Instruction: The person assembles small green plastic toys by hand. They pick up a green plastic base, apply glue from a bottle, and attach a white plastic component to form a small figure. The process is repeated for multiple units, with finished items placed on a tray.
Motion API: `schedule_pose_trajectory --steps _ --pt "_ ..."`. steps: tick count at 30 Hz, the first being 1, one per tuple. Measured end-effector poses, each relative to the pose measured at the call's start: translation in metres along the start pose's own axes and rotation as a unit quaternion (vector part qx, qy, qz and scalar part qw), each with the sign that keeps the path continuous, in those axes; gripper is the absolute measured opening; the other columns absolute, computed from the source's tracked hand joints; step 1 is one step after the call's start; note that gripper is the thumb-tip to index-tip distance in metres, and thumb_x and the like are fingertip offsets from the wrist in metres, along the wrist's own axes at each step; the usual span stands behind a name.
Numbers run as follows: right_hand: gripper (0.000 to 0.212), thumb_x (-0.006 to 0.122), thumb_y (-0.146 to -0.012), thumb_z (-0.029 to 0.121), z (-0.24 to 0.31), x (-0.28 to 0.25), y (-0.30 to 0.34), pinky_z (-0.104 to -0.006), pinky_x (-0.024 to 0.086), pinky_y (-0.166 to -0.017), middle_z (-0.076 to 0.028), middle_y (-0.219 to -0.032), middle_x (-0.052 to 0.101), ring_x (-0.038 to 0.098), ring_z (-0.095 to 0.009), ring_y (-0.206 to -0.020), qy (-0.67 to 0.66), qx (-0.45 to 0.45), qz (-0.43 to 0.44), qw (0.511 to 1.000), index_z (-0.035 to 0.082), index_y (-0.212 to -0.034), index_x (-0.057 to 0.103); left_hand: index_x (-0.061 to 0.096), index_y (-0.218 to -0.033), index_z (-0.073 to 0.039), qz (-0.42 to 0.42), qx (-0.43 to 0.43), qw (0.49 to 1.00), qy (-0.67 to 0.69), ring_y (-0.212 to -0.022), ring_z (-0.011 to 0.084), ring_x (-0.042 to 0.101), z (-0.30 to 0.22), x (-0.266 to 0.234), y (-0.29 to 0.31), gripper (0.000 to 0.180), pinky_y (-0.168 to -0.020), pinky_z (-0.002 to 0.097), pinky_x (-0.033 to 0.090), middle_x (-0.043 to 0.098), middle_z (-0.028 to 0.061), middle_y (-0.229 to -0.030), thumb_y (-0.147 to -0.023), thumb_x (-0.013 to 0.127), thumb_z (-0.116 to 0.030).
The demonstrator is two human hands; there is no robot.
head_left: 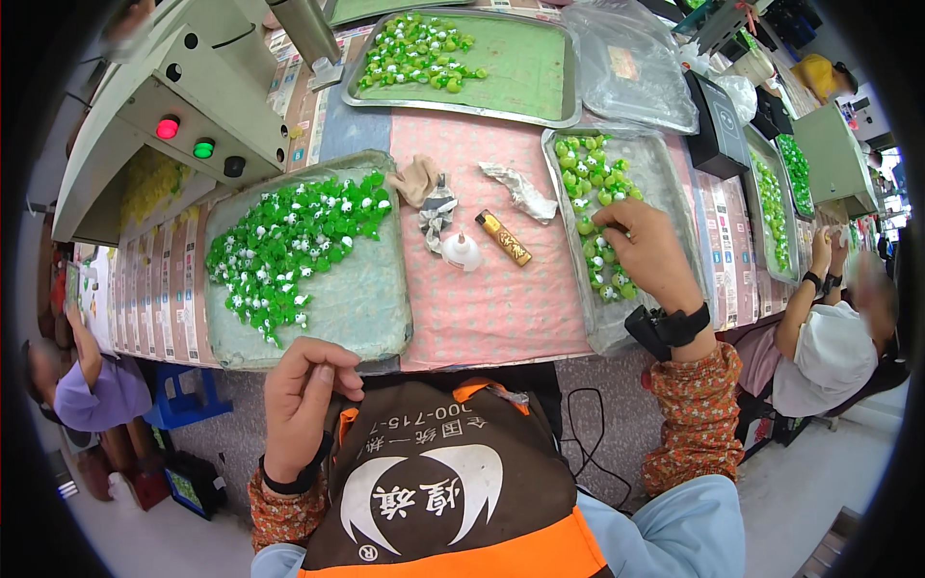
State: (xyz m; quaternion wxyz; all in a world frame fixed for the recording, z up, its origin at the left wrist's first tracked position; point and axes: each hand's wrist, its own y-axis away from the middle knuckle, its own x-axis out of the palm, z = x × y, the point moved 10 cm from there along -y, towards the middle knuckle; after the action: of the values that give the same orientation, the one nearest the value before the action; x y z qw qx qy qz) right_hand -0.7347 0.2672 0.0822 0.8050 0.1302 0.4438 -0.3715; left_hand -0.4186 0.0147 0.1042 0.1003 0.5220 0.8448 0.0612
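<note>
My right hand reaches into the right metal tray, its fingers curled together among small light-green round pieces with white parts. What its fingertips hold, if anything, is hidden. By the near edge of the left tray, my left hand is closed with the fingertips bent toward the thumb. I cannot make out anything in it. That tray bears a heap of bright-green pieces with white, dark-dotted parts. Between the trays lie a white plastic bottle with a thin tip and a gold-and-black lighter.
Crumpled cloth or paper lies on the pink table cover. A far tray holds more yellow-green pieces. At the left stands a grey machine with red and green buttons; a black box is at the right. People sit on both sides.
</note>
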Motion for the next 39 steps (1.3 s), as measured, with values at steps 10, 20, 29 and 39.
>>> schedule_pose_trajectory --steps 10,20,29,39 --pt "0.014 0.068 -0.094 0.001 0.079 0.014 0.05 -0.0214 0.053 -0.062 -0.006 -0.09 0.071 0.066 -0.007 -0.079 -0.415 0.147 0.04 0.897 -0.002 -0.107 0.07 0.053 -0.126 0.001 0.173 -0.034 0.983 0.051 -0.089 0.0126 0.064 -0.006 0.066 -0.009 0.022 -0.082 0.0277 0.055 0.062 0.0089 -0.1 -0.105 0.046 -0.005" --pt "0.018 0.07 -0.089 -0.006 0.177 0.06 0.08 -0.0256 0.055 -0.066 -0.009 -0.092 0.071 0.07 -0.013 -0.076 -0.356 -0.046 0.013 0.933 -0.001 -0.106 0.07 0.04 -0.128 -0.003 0.206 -0.079 0.957 0.187 -0.092 0.0108 0.063 0.015 0.093 -0.008 0.027 -0.08 0.0271 0.057 0.059 0.0079 -0.107 -0.104 0.053 -0.008" --pt "0.016 0.07 -0.087 -0.006 0.199 0.081 0.082 -0.0259 0.05 -0.056 -0.008 -0.086 0.07 0.066 -0.013 -0.064 -0.315 -0.092 0.016 0.944 0.001 -0.103 0.07 0.04 -0.119 -0.004 0.142 -0.091 0.968 0.187 -0.085 0.0088 0.061 0.039 0.073 -0.002 0.021 -0.073 0.0263 0.059 0.057 0.006 -0.101 -0.102 0.053 -0.003" --pt "0.011 0.071 -0.091 -0.001 0.18 0.12 0.091 -0.0242 0.05 -0.058 -0.007 -0.081 0.07 0.066 -0.009 -0.066 -0.424 0.039 0.065 0.903 0.0 -0.102 0.07 0.041 -0.116 -0.004 0.149 -0.152 0.954 0.209 -0.067 0.0099 0.063 0.056 0.066 0.006 0.014 -0.064 0.0252 0.058 0.06 0.0053 -0.087 -0.104 0.046 -0.006"
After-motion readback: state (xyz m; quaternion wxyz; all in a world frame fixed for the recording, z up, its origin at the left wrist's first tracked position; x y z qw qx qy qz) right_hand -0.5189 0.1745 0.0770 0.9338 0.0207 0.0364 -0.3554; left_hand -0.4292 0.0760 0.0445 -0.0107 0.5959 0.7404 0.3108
